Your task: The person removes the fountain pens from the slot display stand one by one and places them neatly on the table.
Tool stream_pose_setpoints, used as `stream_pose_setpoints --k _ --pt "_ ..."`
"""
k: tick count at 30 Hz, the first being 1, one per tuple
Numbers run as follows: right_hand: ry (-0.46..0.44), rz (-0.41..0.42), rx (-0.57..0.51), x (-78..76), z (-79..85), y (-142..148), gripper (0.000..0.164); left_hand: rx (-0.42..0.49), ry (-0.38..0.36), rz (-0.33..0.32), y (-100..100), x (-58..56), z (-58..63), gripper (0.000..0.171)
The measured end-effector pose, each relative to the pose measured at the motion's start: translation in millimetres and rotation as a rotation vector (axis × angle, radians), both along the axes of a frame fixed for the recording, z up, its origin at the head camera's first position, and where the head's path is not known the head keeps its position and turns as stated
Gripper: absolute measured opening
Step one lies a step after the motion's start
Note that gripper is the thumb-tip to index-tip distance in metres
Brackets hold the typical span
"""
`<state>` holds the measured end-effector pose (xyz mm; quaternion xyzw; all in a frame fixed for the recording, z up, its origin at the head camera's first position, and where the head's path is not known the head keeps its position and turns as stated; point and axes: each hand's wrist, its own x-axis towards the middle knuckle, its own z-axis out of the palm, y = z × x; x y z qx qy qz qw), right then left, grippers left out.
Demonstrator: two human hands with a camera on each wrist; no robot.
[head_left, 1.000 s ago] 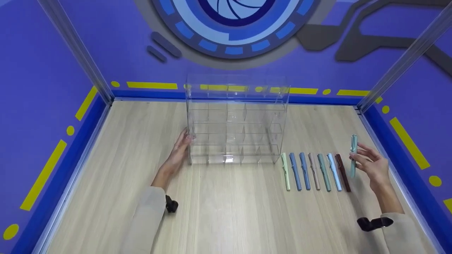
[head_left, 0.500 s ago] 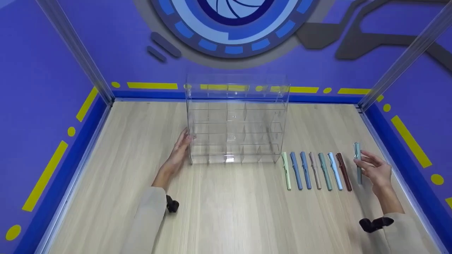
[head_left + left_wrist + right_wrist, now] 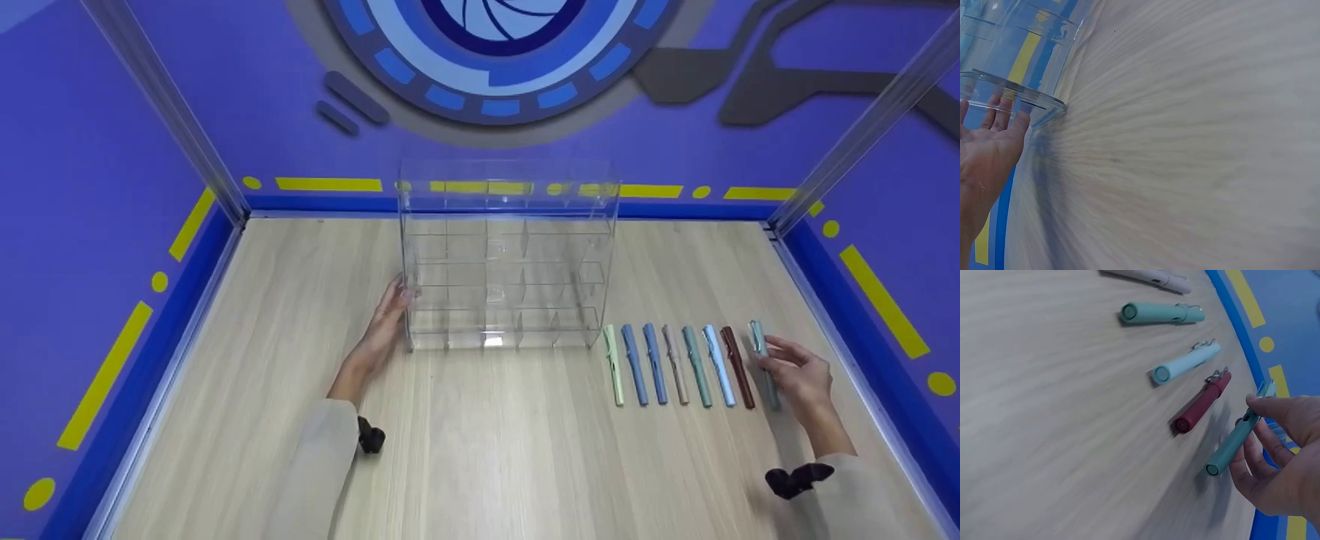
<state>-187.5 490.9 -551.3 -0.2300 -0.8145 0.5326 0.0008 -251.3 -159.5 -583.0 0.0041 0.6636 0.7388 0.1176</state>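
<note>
A clear acrylic rack (image 3: 502, 274) with several compartments stands upright toward the back of the table. My left hand (image 3: 381, 322) lies against its left side; in the left wrist view the fingers (image 3: 1002, 112) spread at the rack's edge. At the right, my right hand (image 3: 802, 375) pinches a teal pen (image 3: 1235, 439) between thumb and fingers, close over the table, with its clip end pointing away. Just left of it lies a dark red pen (image 3: 739, 367), then a light blue pen (image 3: 718, 366) and a green-teal pen (image 3: 697, 367).
Farther left in the same row lie a taupe pen (image 3: 676, 367), two blue pens and a pale green pen (image 3: 614, 366) near the rack's right corner. Blue printed walls with metal corner posts (image 3: 855, 127) enclose the wooden table (image 3: 480, 442) on the back and sides.
The right hand has brought the teal pen down and toward the front, alongside the dark red pen. The left hand keeps its place at the rack.
</note>
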Motion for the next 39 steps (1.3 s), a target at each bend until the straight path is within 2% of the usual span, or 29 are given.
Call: stream_pose_setpoints --k 5,12,19,30,39 --pt "-0.030 0.002 0.068 1.0 -6.9 0.2 0.031 0.006 0.007 0.004 -0.4 -0.8 -0.7 0.070" --pt "-0.039 0.013 0.250 -0.5 -14.6 -0.5 0.050 -0.011 -0.002 -0.009 0.8 0.3 -1.8 0.069" --pt "-0.002 0.041 0.433 -5.2 -16.5 -5.5 0.045 -0.052 -0.011 -0.009 0.0 -0.2 -1.6 0.072" --pt "-0.065 0.034 0.522 -11.0 -13.4 -8.4 0.043 -0.002 0.002 0.003 0.9 -1.8 -0.9 0.068" --pt "-0.039 0.062 0.590 -11.0 -15.5 -6.8 0.041 0.002 0.003 0.006 0.8 -0.5 -1.7 0.069"
